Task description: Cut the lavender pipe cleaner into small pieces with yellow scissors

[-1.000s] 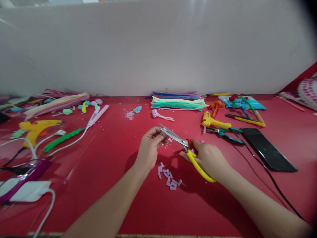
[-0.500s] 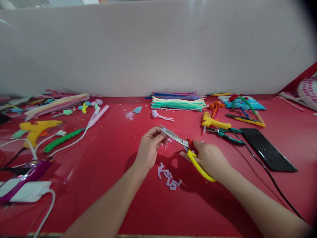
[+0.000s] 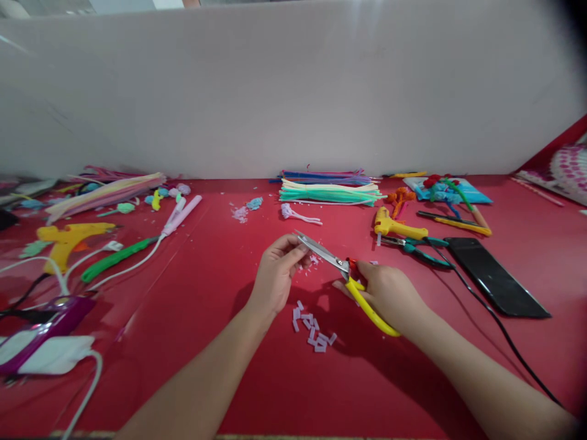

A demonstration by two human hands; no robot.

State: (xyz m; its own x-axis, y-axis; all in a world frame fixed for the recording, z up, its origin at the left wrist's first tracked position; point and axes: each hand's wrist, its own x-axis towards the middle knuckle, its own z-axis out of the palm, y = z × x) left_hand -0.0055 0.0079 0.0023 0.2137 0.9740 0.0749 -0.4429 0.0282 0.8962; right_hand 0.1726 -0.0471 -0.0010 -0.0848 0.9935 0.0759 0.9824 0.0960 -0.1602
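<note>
My right hand (image 3: 389, 290) grips yellow-and-orange-handled scissors (image 3: 321, 250), its fingers around the handles. The blades point left and upward, and their tips lie at the fingertips of my left hand (image 3: 277, 266). That hand is closed in a pinch on a tiny lilac piece, mostly hidden by the fingers and the blades. Below the hands lie several short lilac cut pieces (image 3: 313, 330) of pipe cleaner. Fine lilac fluff (image 3: 313, 261) is scattered beneath the blades. Beyond my hands lies a lilac pipe-cleaner bud with stems (image 3: 300, 214).
Bundled pipe cleaners (image 3: 328, 190) lie by the white partition (image 3: 293, 91). To the right are a yellow glue gun (image 3: 397, 227), pliers (image 3: 419, 249) and a black phone (image 3: 498, 278). At left are another glue gun (image 3: 68, 241), a pink hot tool (image 3: 181, 215) and a power strip (image 3: 50, 330).
The scissor blades look slightly more closed at my left fingertips, and the pale piece there shows less. Both hands stay almost in place.
</note>
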